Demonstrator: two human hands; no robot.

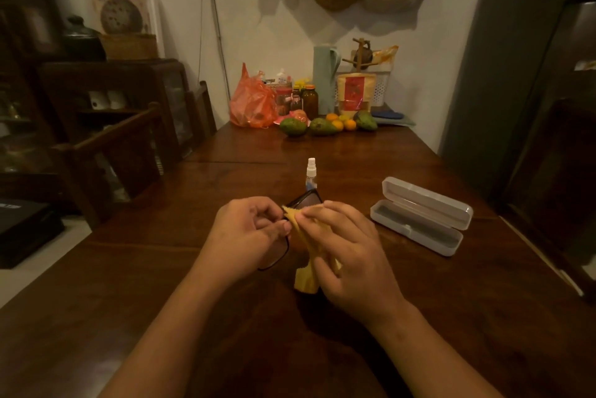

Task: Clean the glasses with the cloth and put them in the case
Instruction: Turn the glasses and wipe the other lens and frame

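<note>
I grip the black-framed glasses (305,201) with my left hand (248,230), fingertips curled round the rim where the two lenses meet. That braces the frame so it does not twist under rubbing. My right hand (351,255) pinches the yellow cloth (305,280) over the edge of the lens at twelve o'clock, thumb on one face and fingers on the other, so both sides get wiped at once. The two hands sit close together above the wooden table (145,284), and the spare cloth hangs down towards six o'clock. The clear hard case (419,217) lies at two o'clock from my hands with its lid swung open, so I judge I can drop the glasses in with no second step. The small spray bottle (311,171) stands upright at twelve o'clock, just beyond the glasses and within easy reach. Much is hidden. My fingers cover the bridge, and I cannot see the temple arms or tell whether they are folded. The cloth hides the spot being rubbed, so I cannot say how clean the lens is. The glasses cut off the foot of the bottle, and in the dim light the case's dark lining is hard to make out.
</note>
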